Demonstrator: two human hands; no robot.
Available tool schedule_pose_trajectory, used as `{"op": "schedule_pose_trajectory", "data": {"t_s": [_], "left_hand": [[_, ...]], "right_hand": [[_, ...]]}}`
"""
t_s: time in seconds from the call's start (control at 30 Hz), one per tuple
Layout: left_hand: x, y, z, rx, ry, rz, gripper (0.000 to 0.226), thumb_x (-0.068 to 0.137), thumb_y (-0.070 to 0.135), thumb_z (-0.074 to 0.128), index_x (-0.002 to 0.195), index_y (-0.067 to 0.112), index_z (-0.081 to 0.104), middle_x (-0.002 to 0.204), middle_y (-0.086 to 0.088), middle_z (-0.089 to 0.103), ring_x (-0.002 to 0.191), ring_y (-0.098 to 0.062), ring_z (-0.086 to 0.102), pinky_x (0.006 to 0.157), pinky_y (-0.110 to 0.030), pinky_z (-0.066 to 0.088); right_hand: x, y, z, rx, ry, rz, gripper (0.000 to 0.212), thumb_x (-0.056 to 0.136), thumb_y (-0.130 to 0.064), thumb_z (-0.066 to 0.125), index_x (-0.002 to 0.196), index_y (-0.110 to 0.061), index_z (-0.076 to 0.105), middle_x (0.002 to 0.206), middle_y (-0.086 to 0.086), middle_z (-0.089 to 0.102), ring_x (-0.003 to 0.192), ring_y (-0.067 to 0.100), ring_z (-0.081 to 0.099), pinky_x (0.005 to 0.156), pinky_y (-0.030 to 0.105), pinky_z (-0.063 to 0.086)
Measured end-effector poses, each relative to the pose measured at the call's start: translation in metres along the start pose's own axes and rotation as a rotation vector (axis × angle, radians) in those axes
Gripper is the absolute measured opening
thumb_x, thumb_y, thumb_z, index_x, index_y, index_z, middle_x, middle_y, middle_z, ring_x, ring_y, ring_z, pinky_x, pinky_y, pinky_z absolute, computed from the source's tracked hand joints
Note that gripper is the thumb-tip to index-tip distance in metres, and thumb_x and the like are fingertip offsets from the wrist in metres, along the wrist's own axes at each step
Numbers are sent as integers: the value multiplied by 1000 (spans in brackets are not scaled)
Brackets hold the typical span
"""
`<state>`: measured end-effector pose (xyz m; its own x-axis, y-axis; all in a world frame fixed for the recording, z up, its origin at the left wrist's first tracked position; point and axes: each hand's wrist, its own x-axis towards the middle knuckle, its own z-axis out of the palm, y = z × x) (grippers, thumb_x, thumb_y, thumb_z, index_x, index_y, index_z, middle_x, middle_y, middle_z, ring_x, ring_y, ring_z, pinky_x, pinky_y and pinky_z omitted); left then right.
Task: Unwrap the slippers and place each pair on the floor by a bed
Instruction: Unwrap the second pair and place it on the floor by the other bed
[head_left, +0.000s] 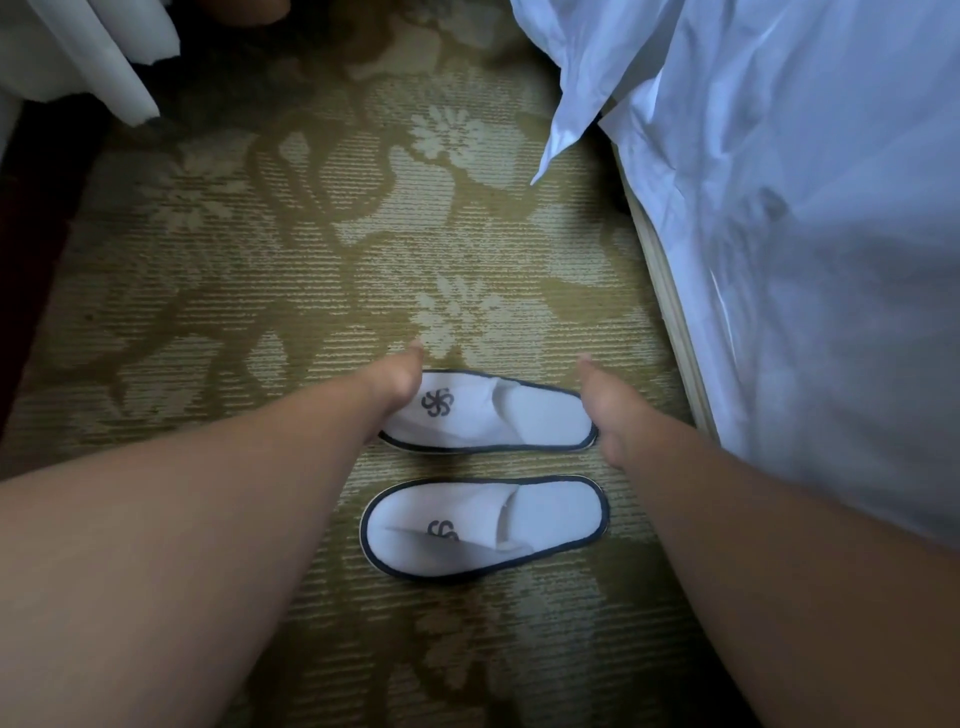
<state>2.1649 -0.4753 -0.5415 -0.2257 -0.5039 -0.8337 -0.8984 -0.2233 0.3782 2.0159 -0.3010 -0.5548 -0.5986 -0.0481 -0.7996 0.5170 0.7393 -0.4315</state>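
Two white slippers with dark blue trim and a dark logo lie side by side on the patterned carpet, toes pointing left. My left hand (400, 384) holds the toe end of the far slipper (493, 415), fingers hidden beneath it. My right hand (605, 405) holds the heel end of that same slipper. The near slipper (483, 525) lies flat on the carpet between my forearms, touched by neither hand. No wrapper shows.
A bed with a white sheet (805, 234) fills the right side, its pale base edge (675, 332) running beside the slippers. White fabric (93, 57) hangs at the top left. Green floral carpet (234, 312) stretches to the left and beyond.
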Motion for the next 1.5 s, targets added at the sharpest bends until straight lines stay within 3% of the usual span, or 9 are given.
{"op": "schedule_pose_trajectory", "data": {"t_s": [0.1,0.2,0.37,0.5,0.7,0.87,1.03,1.17,1.5], "left_hand": [[9,16,-13,-30,19,-15,80,92,71,24,153,19,21,160,-16,17,138,-44,29,103,-59,33],[18,29,-22,-95,-37,5,80,87,76,28,151,28,25,160,-10,19,138,-43,30,98,-61,36],[35,30,-22,-188,-117,84,91,79,81,39,153,30,21,162,-3,15,144,-33,23,109,-56,26],[40,16,-14,-170,-199,117,96,72,86,39,152,34,23,161,3,16,146,-25,20,110,-51,24],[49,17,-11,-226,-116,111,86,83,80,32,152,30,23,160,1,22,146,-26,20,113,-53,22],[53,23,-7,-276,-68,119,82,88,75,31,153,25,22,162,-1,14,148,-26,14,115,-51,16],[52,23,-3,-278,-27,109,82,90,72,31,153,20,23,161,-4,16,146,-27,17,114,-47,16],[52,25,-4,-293,-25,105,75,92,70,31,151,23,29,157,-6,29,140,-27,32,105,-42,28],[52,29,-3,-355,-107,169,87,77,83,37,149,36,27,156,-5,31,139,-28,34,111,-51,26]], "right_hand": [[6,-26,-13,1,-7,-44,83,91,-71,33,150,-13,33,153,12,36,129,33,46,111,45,34],[10,-51,-27,-13,-35,-53,82,91,-73,31,149,-16,33,143,15,47,93,28,54,92,42,39],[28,-66,-45,-36,-122,-74,83,90,-73,34,152,-19,28,150,15,40,137,34,37,113,51,24],[40,-60,-47,-49,-147,-48,83,90,-72,36,152,-18,27,152,15,38,140,34,34,113,57,20],[49,-57,-50,-9,-190,5,86,89,-74,36,153,-18,25,156,20,28,145,37,24,115,61,16],[50,-61,-47,37,-204,-14,89,86,-76,39,155,-25,17,161,16,19,148,31,18,116,58,13],[52,-66,-47,-20,-246,6,90,86,-79,32,156,-24,15,156,22,28,146,37,22,114,64,10],[54,-78,-48,-39,-259,25,93,85,-80,31,155,-21,18,155,22,31,144,39,24,113,65,10],[64,-80,-50,-20,-91,35,92,82,-78,42,152,-22,27,150,19,39,142,38,29,113,63,10]]}}
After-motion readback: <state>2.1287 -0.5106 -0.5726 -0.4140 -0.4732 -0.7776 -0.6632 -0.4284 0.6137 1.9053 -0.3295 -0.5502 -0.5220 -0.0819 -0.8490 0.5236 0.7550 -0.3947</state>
